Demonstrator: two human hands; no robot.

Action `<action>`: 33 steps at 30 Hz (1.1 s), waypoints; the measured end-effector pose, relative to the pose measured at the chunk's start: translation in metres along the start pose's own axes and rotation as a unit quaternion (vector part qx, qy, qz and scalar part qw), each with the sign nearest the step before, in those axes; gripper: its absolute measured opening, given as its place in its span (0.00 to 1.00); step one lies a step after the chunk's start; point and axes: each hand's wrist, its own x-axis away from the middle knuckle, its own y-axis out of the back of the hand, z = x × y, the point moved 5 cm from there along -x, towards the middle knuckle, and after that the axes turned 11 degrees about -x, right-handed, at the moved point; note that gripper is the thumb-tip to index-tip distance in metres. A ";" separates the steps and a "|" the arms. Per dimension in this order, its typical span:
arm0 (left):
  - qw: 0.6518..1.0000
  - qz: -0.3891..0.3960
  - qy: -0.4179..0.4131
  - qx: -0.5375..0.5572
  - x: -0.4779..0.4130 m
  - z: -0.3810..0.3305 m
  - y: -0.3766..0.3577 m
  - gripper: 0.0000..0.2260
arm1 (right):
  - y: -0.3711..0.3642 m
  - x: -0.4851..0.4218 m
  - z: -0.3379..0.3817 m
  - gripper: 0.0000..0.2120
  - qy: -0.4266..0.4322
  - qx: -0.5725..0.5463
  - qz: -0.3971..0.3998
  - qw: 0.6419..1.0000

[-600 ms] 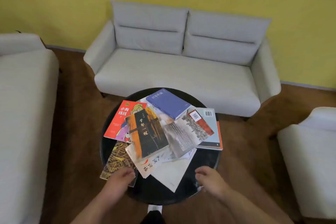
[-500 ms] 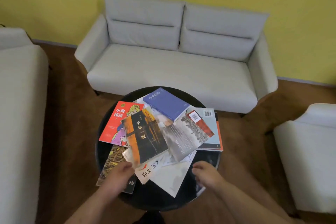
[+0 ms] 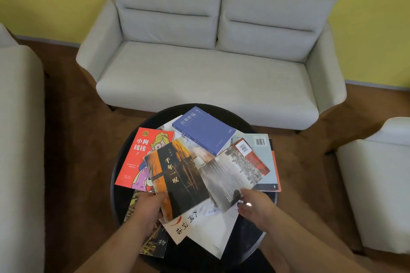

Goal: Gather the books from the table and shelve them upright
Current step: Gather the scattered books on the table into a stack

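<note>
Several books lie fanned over a round black table (image 3: 124, 184). A dark orange-and-black book (image 3: 179, 179) sits on top in the middle, a red cartoon book (image 3: 137, 157) to its left, a blue book (image 3: 204, 131) behind, a grey photo-cover book (image 3: 233, 175) to the right. White books (image 3: 210, 230) and a yellow-patterned book (image 3: 153, 244) lie nearest me. My left hand (image 3: 148, 208) grips the near left corner of the dark book. My right hand (image 3: 255, 204) rests on the near edge of the grey book, fingers curled over it.
A grey two-seat sofa (image 3: 210, 68) stands behind the table against a yellow wall. Another sofa (image 3: 20, 139) runs along the left, and a pale armchair (image 3: 377, 184) is at the right. Brown floor surrounds the table. No shelf is in view.
Both hands have moved forward from the table's near edge onto the books. The left hand has closed on the dark book's corner; the right has reached the grey book.
</note>
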 end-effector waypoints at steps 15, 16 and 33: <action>0.987 -0.121 0.052 -0.087 -0.006 -0.012 -0.012 0.26 | -0.006 0.010 0.024 0.07 0.055 -0.075 0.015 0.996; 0.985 -0.128 0.050 -0.108 -0.008 -0.012 -0.012 0.27 | -0.005 0.012 0.029 0.07 0.072 -0.074 0.014 0.995; 0.996 0.026 -0.083 0.037 0.038 -0.023 0.016 0.11 | 0.013 0.071 0.053 0.15 0.134 0.028 0.108 0.985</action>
